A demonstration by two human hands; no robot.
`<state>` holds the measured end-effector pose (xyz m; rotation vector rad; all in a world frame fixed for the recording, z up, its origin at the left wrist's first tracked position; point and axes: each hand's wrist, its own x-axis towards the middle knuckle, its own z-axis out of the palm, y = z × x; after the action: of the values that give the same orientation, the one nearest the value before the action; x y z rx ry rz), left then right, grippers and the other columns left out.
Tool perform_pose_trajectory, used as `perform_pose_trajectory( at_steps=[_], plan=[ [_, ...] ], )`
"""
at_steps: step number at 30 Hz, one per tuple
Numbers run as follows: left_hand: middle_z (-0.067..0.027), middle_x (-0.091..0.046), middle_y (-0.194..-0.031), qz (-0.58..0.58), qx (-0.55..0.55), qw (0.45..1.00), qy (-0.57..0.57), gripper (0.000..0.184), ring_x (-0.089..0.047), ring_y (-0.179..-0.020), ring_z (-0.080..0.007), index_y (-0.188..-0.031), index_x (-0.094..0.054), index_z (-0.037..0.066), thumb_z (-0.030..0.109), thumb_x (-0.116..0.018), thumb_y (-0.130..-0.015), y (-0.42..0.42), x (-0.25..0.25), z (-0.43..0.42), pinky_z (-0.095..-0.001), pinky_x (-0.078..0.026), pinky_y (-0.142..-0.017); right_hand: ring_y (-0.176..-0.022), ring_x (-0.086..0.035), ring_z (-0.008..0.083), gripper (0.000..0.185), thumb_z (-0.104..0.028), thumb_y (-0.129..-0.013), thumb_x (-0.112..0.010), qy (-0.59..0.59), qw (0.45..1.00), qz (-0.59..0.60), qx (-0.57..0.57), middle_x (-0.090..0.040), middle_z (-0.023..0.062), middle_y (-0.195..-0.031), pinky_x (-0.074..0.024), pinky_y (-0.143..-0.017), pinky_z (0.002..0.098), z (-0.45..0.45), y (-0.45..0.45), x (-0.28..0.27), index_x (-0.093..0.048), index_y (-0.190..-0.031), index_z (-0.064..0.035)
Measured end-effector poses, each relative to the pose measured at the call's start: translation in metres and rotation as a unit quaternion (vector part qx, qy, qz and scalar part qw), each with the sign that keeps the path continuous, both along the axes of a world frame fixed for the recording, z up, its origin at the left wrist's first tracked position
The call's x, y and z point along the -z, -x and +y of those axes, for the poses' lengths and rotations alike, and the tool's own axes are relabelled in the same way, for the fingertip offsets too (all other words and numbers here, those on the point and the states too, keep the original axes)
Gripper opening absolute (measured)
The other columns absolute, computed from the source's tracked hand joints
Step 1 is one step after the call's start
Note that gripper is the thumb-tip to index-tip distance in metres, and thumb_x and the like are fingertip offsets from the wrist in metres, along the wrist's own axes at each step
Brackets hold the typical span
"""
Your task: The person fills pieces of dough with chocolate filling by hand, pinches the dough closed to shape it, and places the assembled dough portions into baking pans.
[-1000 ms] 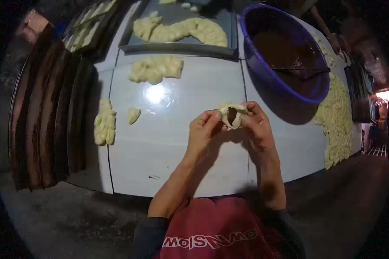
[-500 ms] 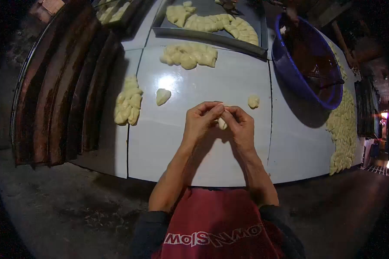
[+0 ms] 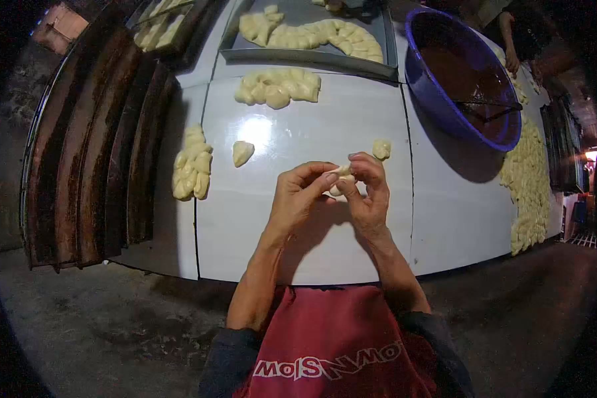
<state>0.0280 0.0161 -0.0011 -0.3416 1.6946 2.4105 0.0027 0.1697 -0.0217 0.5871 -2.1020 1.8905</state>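
Between my two hands, just above the white tabletop (image 3: pixel 298 245), is a small piece of pale dough (image 3: pixel 341 179). My left hand (image 3: pixel 304 192) pinches its left side with thumb and fingers. On the other side my right hand (image 3: pixel 367 192) grips it, thumb below and fingers curled over the top. A loose dough piece (image 3: pixel 382 148) lies just beyond my right hand. Another single dough piece (image 3: pixel 243 153) rests to the left of my left hand. Farther out are a dough cluster (image 3: pixel 277 87) and a second dough cluster (image 3: pixel 192 164) at the left.
A metal tray (image 3: pixel 312 64) holding shaped dough stands at the back. At right, a blue basin (image 3: pixel 438 93) contains dark brown filling. Many dough pieces (image 3: pixel 527 192) cover the right edge. Dark trays (image 3: pixel 93 152) are stacked at left. Another person's arm (image 3: pixel 509 41) reaches in behind the basin.
My right fingers have lifted and spread a little around the dough, showing more of it. The view has shifted slightly, and another person's arm now shows behind the basin.
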Motion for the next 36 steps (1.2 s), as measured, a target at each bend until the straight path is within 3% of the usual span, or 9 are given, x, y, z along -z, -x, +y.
perform_pose_trajectory(
  at_steps=[5,8,14,19,20,23,27,32,36],
  plan=[
    [-0.0043,-0.070,-0.105,0.004,0.012,0.998,-0.054,0.028,-0.063,-0.091,-0.0085,-0.120,-0.068,0.001,0.016,-0.066,-0.097,-0.008,0.008,0.006,-0.0239,-0.054,-0.073,-0.072,-0.064,0.0152,0.016,-0.014,-0.091,-0.074,-0.052,0.998,0.006,0.035,-0.066,0.0087,-0.092,-0.0514,-0.061,0.0292,-0.001,0.003,0.013,-0.065,-0.099,-0.0046],
    [-0.0034,-0.071,-0.094,0.024,-0.003,0.998,0.053,0.027,-0.064,-0.082,-0.0088,-0.115,-0.070,-0.002,0.016,-0.071,-0.094,-0.011,0.006,0.011,-0.0228,-0.051,-0.070,-0.064,-0.063,0.0176,0.016,-0.016,-0.092,-0.072,-0.103,0.989,-0.089,0.053,-0.067,0.0094,-0.082,-0.0508,-0.060,0.0323,0.001,0.005,0.014,-0.066,-0.089,-0.0017],
    [-0.0108,-0.070,-0.095,-0.064,0.005,0.998,0.014,0.034,-0.063,-0.081,-0.0135,-0.113,-0.067,-0.007,0.023,-0.062,-0.099,-0.019,0.050,-0.002,-0.0291,-0.051,-0.068,-0.086,-0.069,0.0256,0.023,-0.020,-0.094,-0.068,-0.161,0.979,-0.107,-0.069,-0.068,0.0141,-0.096,-0.0551,-0.072,0.0358,0.008,-0.007,-0.017,-0.066,-0.109,-0.0032],
    [-0.0209,-0.070,-0.101,0.038,-0.051,0.905,0.420,0.038,-0.068,-0.092,-0.0329,-0.120,-0.065,-0.006,0.025,-0.053,-0.101,-0.028,0.013,0.005,-0.0349,-0.052,-0.083,-0.089,-0.070,0.0274,0.028,-0.024,-0.093,-0.067,-0.316,0.929,-0.173,-0.088,-0.068,0.0123,-0.106,-0.0551,-0.076,0.0370,0.021,-0.012,0.017,-0.067,-0.113,-0.0047],
    [-0.0237,-0.066,-0.118,0.098,-0.086,0.882,0.452,0.033,-0.063,-0.106,-0.0413,-0.120,-0.067,0.002,0.025,-0.059,-0.098,-0.030,0.023,0.004,-0.0441,-0.050,-0.089,-0.089,-0.069,0.0289,0.026,-0.025,-0.095,-0.063,-0.337,0.921,-0.181,-0.069,-0.068,0.0121,-0.108,-0.0545,-0.077,0.0377,0.023,-0.012,0.020,-0.068,-0.111,-0.0045],
    [-0.0220,-0.063,-0.123,0.232,0.018,0.803,0.549,0.032,-0.057,-0.118,-0.0406,-0.119,-0.069,0.005,0.023,-0.064,-0.092,-0.029,0.035,-0.005,-0.0446,-0.046,-0.096,-0.090,-0.069,0.0296,0.028,-0.026,-0.098,-0.059,-0.394,0.907,-0.142,-0.040,-0.069,0.0129,-0.106,-0.0540,-0.079,0.0390,0.023,-0.009,0.005,-0.068,-0.112,-0.0042],
    [-0.0192,-0.056,-0.131,0.219,0.036,0.777,0.589,0.034,-0.050,-0.125,-0.0390,-0.119,-0.066,0.009,0.024,-0.068,-0.088,-0.028,0.053,0.010,-0.0480,-0.038,-0.100,-0.087,-0.069,0.0233,0.028,-0.021,-0.096,-0.062,-0.264,0.927,-0.262,0.041,-0.069,0.0145,-0.107,-0.0551,-0.076,0.0350,0.007,0.007,-0.007,-0.067,-0.115,0.0000],
    [-0.0173,-0.056,-0.135,0.179,0.057,0.880,0.436,0.039,-0.052,-0.127,-0.0335,-0.121,-0.062,0.004,0.024,-0.069,-0.088,-0.033,0.032,-0.032,-0.0459,-0.041,-0.100,-0.086,-0.069,0.0233,0.029,-0.020,-0.095,-0.063,-0.252,0.934,-0.222,-0.122,-0.069,0.0151,-0.104,-0.0556,-0.074,0.0347,-0.077,0.053,-0.030,-0.067,-0.113,0.0022],
    [-0.0197,-0.066,-0.122,0.155,-0.179,0.841,0.486,0.031,-0.062,-0.116,-0.0346,-0.115,-0.068,0.001,0.013,-0.072,-0.086,-0.041,0.024,-0.094,-0.0435,-0.046,-0.100,-0.093,-0.067,0.0359,0.034,-0.026,-0.092,-0.063,-0.315,0.915,-0.086,-0.237,-0.068,0.0190,-0.107,-0.0527,-0.083,0.0425,-0.169,0.094,-0.012,-0.066,-0.114,-0.0001]
  ],
)
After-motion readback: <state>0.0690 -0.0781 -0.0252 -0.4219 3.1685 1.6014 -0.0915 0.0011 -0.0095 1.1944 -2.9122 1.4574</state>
